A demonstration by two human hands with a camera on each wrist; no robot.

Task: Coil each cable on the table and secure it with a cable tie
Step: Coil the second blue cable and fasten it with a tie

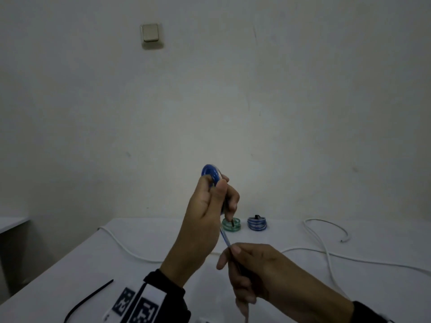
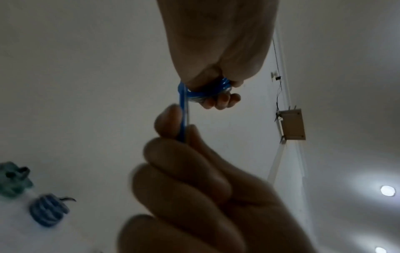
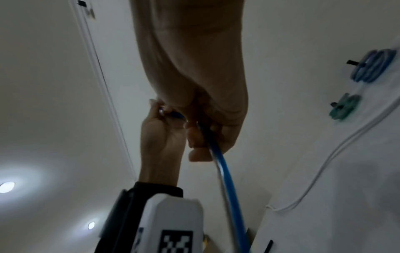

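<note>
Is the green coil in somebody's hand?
No, the green coil lies on the table beside a tied blue coil; the left hand and right hand hold a different blue cable.
</note>
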